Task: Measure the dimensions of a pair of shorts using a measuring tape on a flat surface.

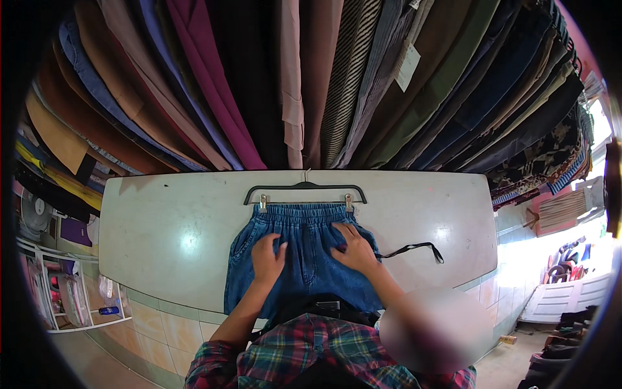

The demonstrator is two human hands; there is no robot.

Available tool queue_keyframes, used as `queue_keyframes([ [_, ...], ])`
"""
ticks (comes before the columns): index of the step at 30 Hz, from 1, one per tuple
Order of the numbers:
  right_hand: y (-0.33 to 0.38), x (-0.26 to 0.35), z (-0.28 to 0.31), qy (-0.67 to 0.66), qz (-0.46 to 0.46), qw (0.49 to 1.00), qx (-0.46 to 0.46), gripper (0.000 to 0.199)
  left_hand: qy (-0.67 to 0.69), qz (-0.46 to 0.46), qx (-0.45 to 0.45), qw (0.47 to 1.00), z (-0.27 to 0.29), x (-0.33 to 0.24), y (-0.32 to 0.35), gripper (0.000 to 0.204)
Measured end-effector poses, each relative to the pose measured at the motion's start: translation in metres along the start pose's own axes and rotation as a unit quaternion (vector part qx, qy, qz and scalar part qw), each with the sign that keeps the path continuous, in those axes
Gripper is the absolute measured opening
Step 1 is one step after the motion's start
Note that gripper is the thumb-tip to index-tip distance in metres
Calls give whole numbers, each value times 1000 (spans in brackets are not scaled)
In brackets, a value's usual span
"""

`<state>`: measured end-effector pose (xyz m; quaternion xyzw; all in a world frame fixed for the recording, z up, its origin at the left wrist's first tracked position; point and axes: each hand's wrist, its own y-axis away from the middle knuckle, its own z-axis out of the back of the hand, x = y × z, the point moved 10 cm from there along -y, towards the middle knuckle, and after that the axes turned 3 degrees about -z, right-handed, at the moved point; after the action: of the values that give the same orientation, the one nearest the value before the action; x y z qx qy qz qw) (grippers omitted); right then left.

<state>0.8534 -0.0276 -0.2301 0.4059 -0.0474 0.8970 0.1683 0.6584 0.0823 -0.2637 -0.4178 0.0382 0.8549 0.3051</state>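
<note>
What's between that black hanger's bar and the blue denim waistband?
In the head view, a metal clip at the left and another metal clip at the right, attached to the waistband, with pale tabletop showing between them.

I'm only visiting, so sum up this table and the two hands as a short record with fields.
Garment: blue denim garment with gathered waistband, on glossy white table
Hanger: slim black hanger, silver metal clips at the waistband
Left hand: on the garment's left part
Right hand: on its right part, fingers extended
Right side: thin black cord
Beyond: multicoloured hanging clothes
</note>
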Motion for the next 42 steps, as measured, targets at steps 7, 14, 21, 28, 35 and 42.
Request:
queue_keyframes([
  [7,64,-77,-32,231,-189,945,133,91,-333,69,104,935,3,61,40,67],
  [14,21,-92,-23,266,-222,932,109,92,-352,78,112,926,-1,74,-5,69],
  [21,-40,-103,-5,289,-201,931,103,90,-360,61,115,924,-5,90,-64,69],
  [28,51,-65,-1,214,-3,977,-5,55,-288,-52,116,949,17,61,-9,56],
  [35,292,-276,176,212,-392,851,-279,33,-333,-17,115,936,56,93,89,49],
  [42,184,-152,85,-231,-315,908,-149,43,-167,109,-189,961,114,132,81,21],
])
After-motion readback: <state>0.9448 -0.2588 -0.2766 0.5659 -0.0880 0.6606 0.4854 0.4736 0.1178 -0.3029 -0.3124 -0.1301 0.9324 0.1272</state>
